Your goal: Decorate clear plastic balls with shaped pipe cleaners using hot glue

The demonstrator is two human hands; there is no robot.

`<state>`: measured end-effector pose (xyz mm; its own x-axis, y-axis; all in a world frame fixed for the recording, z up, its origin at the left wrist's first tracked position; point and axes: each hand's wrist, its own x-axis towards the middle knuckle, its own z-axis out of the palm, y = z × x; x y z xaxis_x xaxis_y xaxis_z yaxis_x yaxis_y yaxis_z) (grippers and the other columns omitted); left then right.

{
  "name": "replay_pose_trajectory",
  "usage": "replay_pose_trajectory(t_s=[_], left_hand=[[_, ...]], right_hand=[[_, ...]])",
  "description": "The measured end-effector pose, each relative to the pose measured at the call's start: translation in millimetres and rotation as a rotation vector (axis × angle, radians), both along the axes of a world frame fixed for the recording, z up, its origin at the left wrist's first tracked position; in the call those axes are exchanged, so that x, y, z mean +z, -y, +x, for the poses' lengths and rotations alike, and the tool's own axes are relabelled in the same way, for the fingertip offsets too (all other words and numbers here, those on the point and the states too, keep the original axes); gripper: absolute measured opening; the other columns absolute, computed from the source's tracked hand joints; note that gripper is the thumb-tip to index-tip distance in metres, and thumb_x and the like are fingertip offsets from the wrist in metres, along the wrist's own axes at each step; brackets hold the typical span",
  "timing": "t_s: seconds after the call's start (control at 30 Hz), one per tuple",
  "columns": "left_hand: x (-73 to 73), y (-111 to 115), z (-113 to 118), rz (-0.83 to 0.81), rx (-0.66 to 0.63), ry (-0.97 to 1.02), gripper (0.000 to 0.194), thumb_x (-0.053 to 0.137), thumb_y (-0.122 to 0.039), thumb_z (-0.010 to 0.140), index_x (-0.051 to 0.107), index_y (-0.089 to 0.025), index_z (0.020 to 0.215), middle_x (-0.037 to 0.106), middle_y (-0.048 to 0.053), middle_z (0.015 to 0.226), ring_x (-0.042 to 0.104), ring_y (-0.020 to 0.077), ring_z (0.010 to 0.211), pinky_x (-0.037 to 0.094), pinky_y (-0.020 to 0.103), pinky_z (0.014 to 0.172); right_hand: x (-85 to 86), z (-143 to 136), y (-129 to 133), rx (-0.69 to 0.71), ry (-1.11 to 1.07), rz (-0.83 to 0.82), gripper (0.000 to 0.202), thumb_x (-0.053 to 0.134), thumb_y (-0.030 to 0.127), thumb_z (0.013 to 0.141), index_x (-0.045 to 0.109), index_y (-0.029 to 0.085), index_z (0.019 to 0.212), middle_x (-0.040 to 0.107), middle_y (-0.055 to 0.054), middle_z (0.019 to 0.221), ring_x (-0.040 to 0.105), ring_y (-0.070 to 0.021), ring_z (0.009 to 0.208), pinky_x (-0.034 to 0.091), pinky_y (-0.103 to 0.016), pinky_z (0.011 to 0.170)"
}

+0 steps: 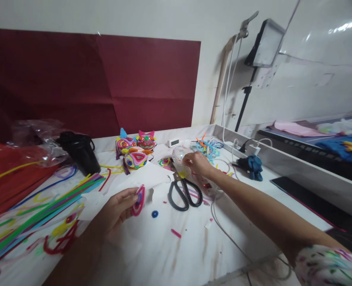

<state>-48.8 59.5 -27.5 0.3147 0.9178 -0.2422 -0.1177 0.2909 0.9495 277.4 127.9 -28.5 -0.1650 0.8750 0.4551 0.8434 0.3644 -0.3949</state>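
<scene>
A pink fuzzy piece with a blue centre [139,201] is pinched between the thumb and fingers of my left hand [122,208]. My right hand [197,163] reaches over a clear plastic bag or container [180,154]; its fingers are bent together, and whatever they grip is too small to make out. Just below it lie scissors with black handles [184,194]. A small blue coil [154,214] rests on the white table between the left hand and the scissors. Nearby is a short pink piece [176,233].
Colourful fuzzy animal faces [136,158] sit at the back. Fuzzy stems [45,214] and a black tumbler [79,153] are on the left. Blue and orange stems [207,147], a dark blue object [253,167], cables and a lamp [266,43] stand towards the right.
</scene>
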Motion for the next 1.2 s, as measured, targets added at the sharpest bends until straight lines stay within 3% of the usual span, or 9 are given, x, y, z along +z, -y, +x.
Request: replay_pose_trajectory(t_s=[0.23, 0.43, 0.73, 0.87, 0.97, 1.07, 1.2], left_hand=[[-3.7, 12, 11, 0.016, -0.096, -0.127, 0.041, 0.081, -0.033, 0.062, 0.071, -0.014, 0.098, 0.069, 0.006, 0.078, 0.059, 0.0132, 0.061, 0.045, 0.022, 0.056], [-3.6, 16, 15, 0.033, -0.087, -0.182, 0.037, 0.081, -0.031, 0.062, 0.072, -0.016, 0.095, 0.072, 0.006, 0.081, 0.061, 0.0152, 0.063, 0.044, 0.022, 0.056], [-19.1, 12, 15, 0.158, -0.171, -0.273, 0.03, 0.079, -0.029, 0.063, 0.073, -0.016, 0.09, 0.071, 0.006, 0.068, 0.059, 0.0163, 0.057, 0.042, 0.023, 0.055], [-28.3, 11, 15, 0.198, -0.221, -0.38, 0.035, 0.075, -0.03, 0.067, 0.071, -0.016, 0.099, 0.071, 0.006, 0.068, 0.062, 0.0192, 0.061, 0.043, 0.024, 0.055], [-31.7, 10, 16, 0.337, -0.164, -0.442, 0.04, 0.073, -0.03, 0.068, 0.069, -0.017, 0.106, 0.072, 0.008, 0.085, 0.063, 0.019, 0.061, 0.043, 0.024, 0.054], [-30.9, 11, 17, 0.591, -0.046, -0.523, 0.036, 0.072, -0.028, 0.067, 0.071, -0.02, 0.102, 0.068, 0.009, 0.105, 0.063, 0.0174, 0.063, 0.048, 0.027, 0.061], [-22.8, 8, 22, 0.812, 0.155, -0.691, 0.033, 0.067, -0.035, 0.07, 0.07, -0.021, 0.1, 0.067, 0.008, 0.106, 0.062, 0.0172, 0.067, 0.051, 0.03, 0.068]], right_hand=[[-11.3, 8, -11, 0.015, -0.388, -0.064, 0.023, 0.061, 0.037, 0.075, 0.071, 0.017, 0.078, 0.071, -0.003, 0.07, 0.06, -0.016, 0.063, 0.045, -0.027, 0.059], [-16.7, 7, -13, 0.058, -0.647, -0.124, 0.033, 0.067, 0.049, 0.066, 0.071, 0.017, 0.074, 0.067, -0.001, 0.064, 0.054, -0.0134, 0.058, 0.043, -0.028, 0.059], [-11.9, 3, -3, 0.099, -0.93, -0.245, 0.039, 0.075, 0.053, 0.056, 0.067, 0.017, 0.07, 0.063, 0.0, 0.06, 0.054, -0.0115, 0.057, 0.045, -0.029, 0.061], [-7.2, -3, 10, 0.126, -1.023, -0.298, 0.037, 0.078, 0.05, 0.056, 0.066, 0.018, 0.07, 0.064, 0.0, 0.062, 0.056, -0.0118, 0.058, 0.047, -0.03, 0.063], [-3.8, -7, 22, 0.151, -1.082, -0.343, 0.036, 0.08, 0.048, 0.056, 0.066, 0.018, 0.071, 0.065, 0.0, 0.064, 0.058, -0.012, 0.06, 0.048, -0.03, 0.065], [-0.8, -10, 36, 0.182, -1.134, -0.385, 0.037, 0.081, 0.048, 0.055, 0.067, 0.018, 0.072, 0.066, 0.0, 0.066, 0.059, -0.012, 0.061, 0.048, -0.029, 0.067], [2.9, -12, 54, 0.247, -1.182, -0.441, 0.036, 0.082, 0.045, 0.055, 0.068, 0.018, 0.073, 0.067, 0.0, 0.068, 0.061, -0.012, 0.064, 0.049, -0.029, 0.07]])
